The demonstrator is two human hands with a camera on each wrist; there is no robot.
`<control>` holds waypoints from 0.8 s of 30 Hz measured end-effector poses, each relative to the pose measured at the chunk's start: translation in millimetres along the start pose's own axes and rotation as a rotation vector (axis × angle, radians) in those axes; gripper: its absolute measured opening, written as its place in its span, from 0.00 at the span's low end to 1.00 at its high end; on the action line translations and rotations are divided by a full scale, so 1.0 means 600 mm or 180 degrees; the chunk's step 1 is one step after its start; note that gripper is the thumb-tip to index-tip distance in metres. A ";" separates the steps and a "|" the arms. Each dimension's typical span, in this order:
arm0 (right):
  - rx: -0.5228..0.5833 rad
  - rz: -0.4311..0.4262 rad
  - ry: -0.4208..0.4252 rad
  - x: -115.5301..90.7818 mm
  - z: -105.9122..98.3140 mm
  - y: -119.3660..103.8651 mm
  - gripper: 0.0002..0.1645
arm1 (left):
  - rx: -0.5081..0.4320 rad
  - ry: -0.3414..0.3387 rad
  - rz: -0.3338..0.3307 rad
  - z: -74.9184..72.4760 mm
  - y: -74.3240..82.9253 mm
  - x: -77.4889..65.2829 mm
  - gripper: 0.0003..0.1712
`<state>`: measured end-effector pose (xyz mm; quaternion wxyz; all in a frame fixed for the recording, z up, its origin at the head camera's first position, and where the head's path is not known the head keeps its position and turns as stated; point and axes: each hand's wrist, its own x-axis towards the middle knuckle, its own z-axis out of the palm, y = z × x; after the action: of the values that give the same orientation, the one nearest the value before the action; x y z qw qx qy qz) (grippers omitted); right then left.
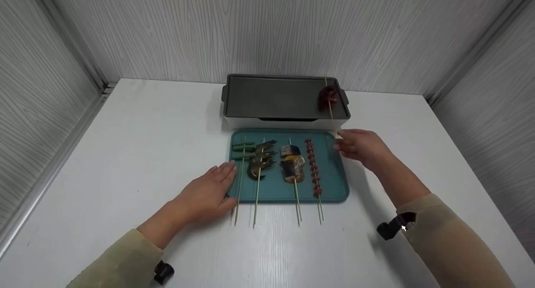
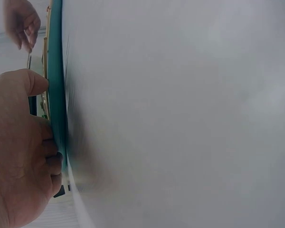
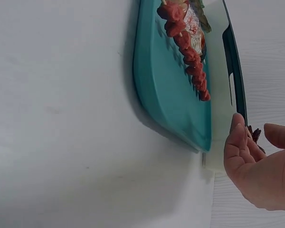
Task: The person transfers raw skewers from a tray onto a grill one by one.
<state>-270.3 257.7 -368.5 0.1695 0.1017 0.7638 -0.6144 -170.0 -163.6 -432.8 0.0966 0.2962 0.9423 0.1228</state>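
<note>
A teal tray point(image 1: 334, 183) lies on the white table and carries several skewers: green vegetable point(image 1: 242, 150), shrimp point(image 1: 260, 160), fish point(image 1: 291, 164) and small red pieces point(image 1: 313, 166). My left hand point(image 1: 205, 194) rests flat on the table, with straight fingers against the tray's left edge point(image 2: 57, 95). Behind the tray stands a dark grill plate point(image 1: 271, 95) with a dark red meat skewer point(image 1: 327, 96) lying on its right side. My right hand point(image 1: 359, 148) hovers at the tray's far right corner, fingertips beside that skewer's stick end. In the right wrist view its thumb and fingers point(image 3: 237, 142) are apart and pinch nothing.
Grey panelled walls close in the table on the left, back and right. Bare white tabletop point(image 1: 146, 133) spreads to either side of the tray and grill. The skewer sticks overhang the tray's front edge toward me.
</note>
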 end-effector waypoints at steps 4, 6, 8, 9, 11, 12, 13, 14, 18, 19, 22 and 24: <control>-0.0058 -0.0021 -0.0050 -0.028 0.000 0.009 0.39 | -0.0004 0.0005 0.0009 -0.001 -0.003 -0.001 0.44; -0.0086 -0.0026 -0.0093 -0.045 0.002 0.015 0.38 | 0.0000 0.0013 0.0015 -0.001 -0.005 -0.001 0.44; -0.0117 -0.0025 -0.0140 -0.065 0.005 0.021 0.38 | 0.0002 0.0020 0.0018 -0.001 -0.006 -0.002 0.44; -0.0129 -0.0022 -0.0166 -0.075 0.007 0.025 0.38 | 0.0007 0.0014 0.0013 0.000 -0.007 -0.002 0.44; -0.0163 0.0008 -0.0211 -0.095 0.011 0.034 0.38 | 0.0004 0.0011 0.0007 -0.001 -0.007 -0.003 0.44; -0.0173 0.0029 -0.0232 -0.105 0.014 0.039 0.39 | -0.0001 0.0015 0.0008 -0.002 -0.007 -0.004 0.44; -0.0187 0.0048 -0.0251 -0.114 0.016 0.045 0.39 | -0.0007 0.0018 0.0007 -0.003 -0.008 -0.004 0.44; -0.0197 0.0068 -0.0277 -0.123 0.020 0.050 0.39 | -0.0013 0.0026 0.0005 -0.004 -0.008 -0.005 0.44; -0.0200 0.0193 -0.0378 -0.150 0.035 0.073 0.36 | -0.0008 0.0047 -0.0015 -0.005 -0.008 -0.009 0.44; -0.0193 0.0227 -0.0405 -0.155 0.040 0.079 0.34 | -0.0003 0.0045 -0.0025 -0.005 -0.008 -0.010 0.45; -0.0157 0.0328 -0.0514 -0.167 0.052 0.096 0.29 | 0.0016 0.0032 -0.0046 -0.005 -0.008 -0.011 0.45; -0.0127 0.0366 -0.0590 -0.172 0.060 0.107 0.27 | 0.0023 0.0036 -0.0046 -0.005 -0.008 -0.012 0.44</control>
<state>-146.7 242.7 -393.5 0.2764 0.0847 0.7498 -0.5952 -167.7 -172.0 -430.3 0.0911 0.2890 0.9454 0.1204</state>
